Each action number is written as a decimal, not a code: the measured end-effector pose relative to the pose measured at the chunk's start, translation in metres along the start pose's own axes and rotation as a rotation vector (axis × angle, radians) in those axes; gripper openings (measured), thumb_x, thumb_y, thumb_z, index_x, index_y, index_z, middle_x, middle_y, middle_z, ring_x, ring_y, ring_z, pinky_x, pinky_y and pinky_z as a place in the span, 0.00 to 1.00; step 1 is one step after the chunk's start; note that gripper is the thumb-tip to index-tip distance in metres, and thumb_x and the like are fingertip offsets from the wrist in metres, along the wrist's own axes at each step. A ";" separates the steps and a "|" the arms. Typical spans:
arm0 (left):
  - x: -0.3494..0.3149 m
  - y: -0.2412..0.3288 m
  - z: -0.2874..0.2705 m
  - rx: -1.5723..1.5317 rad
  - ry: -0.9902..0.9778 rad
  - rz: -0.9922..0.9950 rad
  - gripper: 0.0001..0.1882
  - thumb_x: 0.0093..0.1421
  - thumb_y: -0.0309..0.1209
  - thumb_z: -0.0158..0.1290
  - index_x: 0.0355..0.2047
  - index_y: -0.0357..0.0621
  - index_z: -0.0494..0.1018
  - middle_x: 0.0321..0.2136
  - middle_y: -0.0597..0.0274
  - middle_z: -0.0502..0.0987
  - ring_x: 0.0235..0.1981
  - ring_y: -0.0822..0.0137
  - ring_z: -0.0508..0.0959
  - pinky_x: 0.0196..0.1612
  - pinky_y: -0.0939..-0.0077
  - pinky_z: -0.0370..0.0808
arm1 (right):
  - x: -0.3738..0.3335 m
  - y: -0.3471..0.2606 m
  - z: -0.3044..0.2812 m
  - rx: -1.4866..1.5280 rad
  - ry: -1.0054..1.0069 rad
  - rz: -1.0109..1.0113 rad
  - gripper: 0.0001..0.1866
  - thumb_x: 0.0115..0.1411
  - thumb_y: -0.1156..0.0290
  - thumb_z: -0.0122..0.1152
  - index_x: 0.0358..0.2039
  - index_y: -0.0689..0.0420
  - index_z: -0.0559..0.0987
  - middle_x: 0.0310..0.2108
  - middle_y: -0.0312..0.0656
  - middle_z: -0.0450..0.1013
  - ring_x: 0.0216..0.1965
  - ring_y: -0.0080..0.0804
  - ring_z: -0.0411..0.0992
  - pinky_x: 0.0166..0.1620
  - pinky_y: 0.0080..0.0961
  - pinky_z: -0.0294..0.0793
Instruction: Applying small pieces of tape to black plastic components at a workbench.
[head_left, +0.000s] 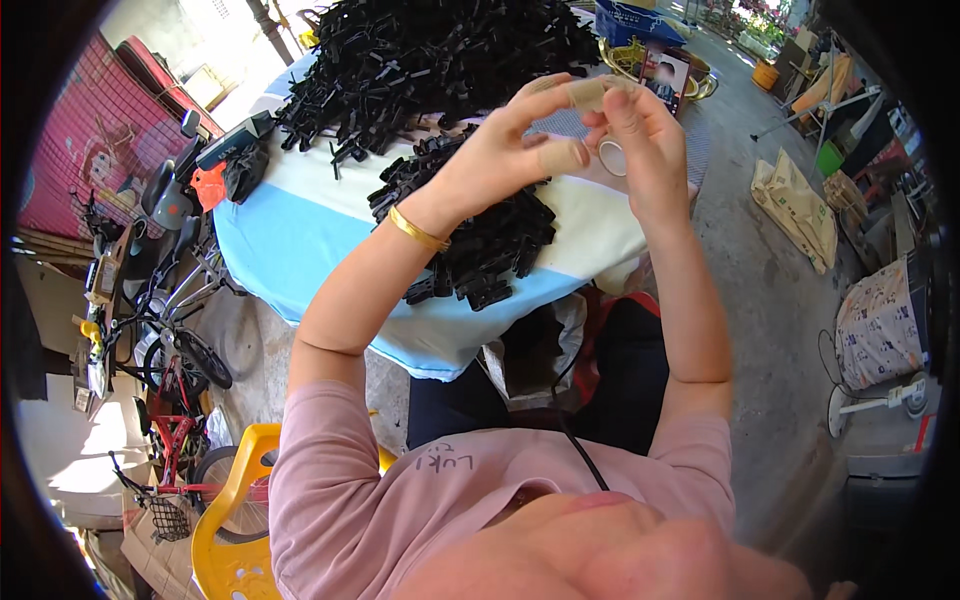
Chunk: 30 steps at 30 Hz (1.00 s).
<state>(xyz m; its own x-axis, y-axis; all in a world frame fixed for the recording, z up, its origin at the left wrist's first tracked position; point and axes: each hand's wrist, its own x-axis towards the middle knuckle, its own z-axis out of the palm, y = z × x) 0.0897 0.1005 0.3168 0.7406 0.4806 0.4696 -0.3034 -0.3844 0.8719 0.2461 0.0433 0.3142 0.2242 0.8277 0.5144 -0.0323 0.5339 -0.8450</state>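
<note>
My left hand (500, 150) is raised over the cloth-covered table, thumb and fingers apart. Beige wraps (588, 95) go round its index finger and thumb. A gold bangle (418, 228) circles that wrist. Facing it, my right hand (652, 145) has its thumb and fingers bent together at the left index fingertip; what they pinch is too small to make out. Against the right palm shows a round white ring (612, 157), like a roll of tape; whether the hand holds it is unclear. Below the hands lies a smaller pile of black plastic pieces (480, 245).
A large heap of the same black pieces (420, 65) covers the table's far side. The blue and white tablecloth (290, 240) hangs over the near edge. Beyond my right hand stand a phone (665, 75) and a brass-coloured pot (705, 82). A yellow chair (225, 500) and bicycles (180, 430) are at left.
</note>
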 end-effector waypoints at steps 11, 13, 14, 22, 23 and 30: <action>-0.005 -0.014 0.005 -0.670 -0.191 -0.266 0.44 0.52 0.68 0.31 0.51 0.41 0.65 0.52 0.62 0.63 0.55 0.67 0.57 0.56 0.62 0.53 | -0.005 0.007 -0.020 -0.506 -0.189 -0.581 0.09 0.47 0.77 0.65 0.30 0.61 0.76 0.27 0.31 0.72 0.28 0.19 0.68 0.33 0.15 0.68; -0.004 -0.018 0.006 -0.718 -0.210 -0.291 0.44 0.53 0.67 0.31 0.51 0.40 0.65 0.53 0.62 0.61 0.55 0.68 0.56 0.55 0.66 0.54 | -0.006 0.010 -0.021 -0.486 -0.191 -0.582 0.10 0.49 0.75 0.64 0.32 0.62 0.76 0.28 0.31 0.72 0.28 0.19 0.68 0.33 0.14 0.68; -0.006 -0.018 0.006 -0.729 -0.244 -0.276 0.44 0.52 0.68 0.31 0.53 0.40 0.63 0.53 0.63 0.60 0.55 0.68 0.56 0.55 0.67 0.54 | -0.006 0.012 -0.020 -0.459 -0.195 -0.585 0.10 0.51 0.73 0.63 0.34 0.62 0.76 0.28 0.32 0.72 0.28 0.19 0.68 0.33 0.14 0.68; -0.012 -0.008 -0.002 -0.579 -0.155 -0.278 0.48 0.50 0.70 0.32 0.59 0.44 0.53 0.53 0.67 0.60 0.55 0.69 0.54 0.56 0.68 0.50 | 0.000 0.019 -0.004 -0.058 -0.179 -0.084 0.14 0.57 0.68 0.55 0.41 0.64 0.73 0.30 0.35 0.73 0.28 0.16 0.68 0.34 0.11 0.67; -0.013 -0.012 -0.009 -0.558 -0.164 -0.275 0.47 0.50 0.69 0.33 0.59 0.45 0.54 0.55 0.64 0.58 0.56 0.66 0.55 0.57 0.63 0.51 | 0.002 0.023 -0.002 -0.058 -0.181 -0.067 0.14 0.57 0.69 0.55 0.41 0.64 0.73 0.30 0.35 0.73 0.27 0.16 0.68 0.33 0.11 0.67; -0.023 -0.015 -0.058 -0.456 0.060 -0.241 0.36 0.58 0.53 0.41 0.59 0.41 0.49 0.52 0.53 0.62 0.52 0.56 0.65 0.53 0.62 0.64 | 0.046 0.059 0.014 0.351 -0.288 0.124 0.39 0.59 0.38 0.25 0.56 0.60 0.57 0.41 0.52 0.67 0.28 0.26 0.68 0.37 0.24 0.69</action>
<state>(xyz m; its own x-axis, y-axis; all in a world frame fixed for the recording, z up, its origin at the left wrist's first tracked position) 0.0422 0.1406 0.3013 0.7901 0.5627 0.2431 -0.3687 0.1195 0.9218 0.2409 0.1156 0.2899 -0.0803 0.8766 0.4744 -0.3802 0.4131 -0.8276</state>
